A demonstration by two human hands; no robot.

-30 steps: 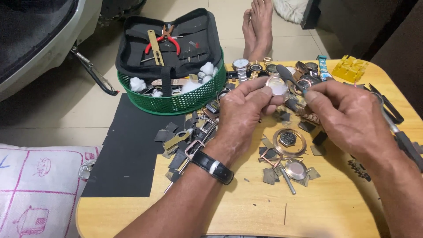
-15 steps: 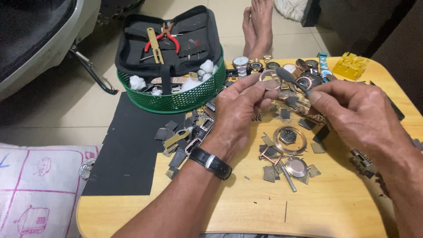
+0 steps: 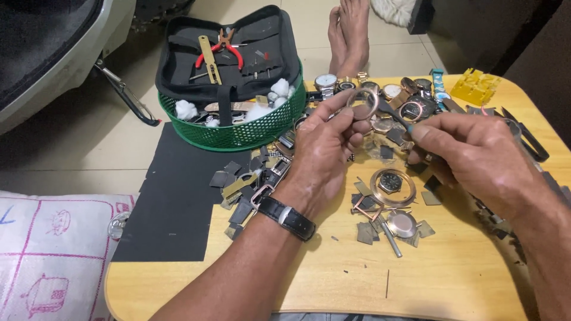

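Note:
My left hand [image 3: 324, 156], a black watch on its wrist, pinches a thin round watch ring [image 3: 363, 102] upright between thumb and fingertips above the wooden table [image 3: 357, 279]. To its right, my right hand [image 3: 476, 156] grips a slim dark tool [image 3: 394, 115] whose tip reaches the ring's right edge. Below the hands, a round watch case with a dark dial [image 3: 392, 187] lies on the table. A second, metal case [image 3: 402, 224] lies among loose strap links.
A green basket [image 3: 238, 135] at the back left holds a black tool pouch [image 3: 178, 65] with red pliers [image 3: 225, 50]. A black mat [image 3: 172, 202] lies at the left. Several watches [image 3: 386, 92] and a yellow block [image 3: 474, 85] line the far edge. Bare feet [image 3: 351, 30] lie beyond.
My left hand has raised the ring and turned it upright at its fingertips. My right hand has drawn a little to the right, its tool now at the ring's edge.

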